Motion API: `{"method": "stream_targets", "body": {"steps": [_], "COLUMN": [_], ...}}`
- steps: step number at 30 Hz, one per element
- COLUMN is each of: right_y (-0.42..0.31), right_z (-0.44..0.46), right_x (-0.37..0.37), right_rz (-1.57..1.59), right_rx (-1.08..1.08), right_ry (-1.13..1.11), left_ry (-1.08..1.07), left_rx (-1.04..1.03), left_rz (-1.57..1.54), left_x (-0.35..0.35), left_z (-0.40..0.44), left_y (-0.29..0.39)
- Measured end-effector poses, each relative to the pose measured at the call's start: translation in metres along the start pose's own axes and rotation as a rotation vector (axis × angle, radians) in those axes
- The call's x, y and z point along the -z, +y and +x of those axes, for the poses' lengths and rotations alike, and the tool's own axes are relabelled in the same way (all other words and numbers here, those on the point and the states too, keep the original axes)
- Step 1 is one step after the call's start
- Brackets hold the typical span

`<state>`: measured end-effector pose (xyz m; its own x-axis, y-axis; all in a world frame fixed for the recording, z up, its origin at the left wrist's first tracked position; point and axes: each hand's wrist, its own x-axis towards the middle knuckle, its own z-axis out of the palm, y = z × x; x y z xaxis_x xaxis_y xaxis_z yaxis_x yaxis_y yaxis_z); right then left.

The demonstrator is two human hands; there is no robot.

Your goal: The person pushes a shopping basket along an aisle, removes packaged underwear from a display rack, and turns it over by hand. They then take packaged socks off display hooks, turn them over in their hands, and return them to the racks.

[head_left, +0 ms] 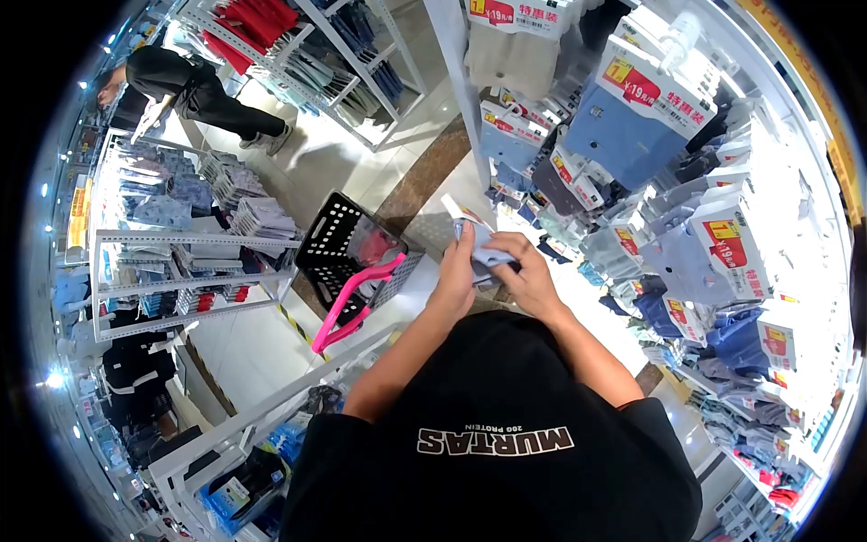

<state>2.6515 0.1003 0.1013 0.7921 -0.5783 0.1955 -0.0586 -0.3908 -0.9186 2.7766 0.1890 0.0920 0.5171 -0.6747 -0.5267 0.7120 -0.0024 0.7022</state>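
Both hands hold a folded light blue-grey garment [490, 256] out in front of my chest. At its top left a white and red card [462, 211] sticks up. My left hand [458, 271] is closed on the garment's left side, with the thumb along its edge. On the other side, my right hand [527, 274] grips it with bent fingers. Just left of my hands stands a black shopping basket [348, 237] with a pink handle [352, 303]. Something red and clear lies inside; I cannot make out its kind.
Garments with price cards [637, 95] hang on the rack at right. A white shelf unit [194, 238] with folded clothes stands at left. Behind it a person in black [203, 90] leans over. Another rack [307, 63] holds clothes at the top. A shelf [253, 465] with packages is at lower left.
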Motion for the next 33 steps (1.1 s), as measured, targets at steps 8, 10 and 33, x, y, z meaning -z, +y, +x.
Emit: {"method": "stream_targets", "body": {"steps": [8, 10, 33], "right_y": [0.004, 0.0, 0.004], "right_z": [0.006, 0.009, -0.004], "right_x": [0.005, 0.012, 0.01], "right_rz": [0.953, 1.059, 0.666], "right_rx": [-0.655, -0.735, -0.499], "right_ry": [0.302, 0.325, 0.226], "left_ry": [-0.06, -0.072, -0.224], "left_rx": [0.008, 0.005, 0.086], "left_rz": [0.128, 0.066, 0.115], "left_x": [0.001, -0.01, 0.003], "left_z": [-0.006, -0.016, -0.011], "left_y": [-0.01, 0.002, -0.004]}}
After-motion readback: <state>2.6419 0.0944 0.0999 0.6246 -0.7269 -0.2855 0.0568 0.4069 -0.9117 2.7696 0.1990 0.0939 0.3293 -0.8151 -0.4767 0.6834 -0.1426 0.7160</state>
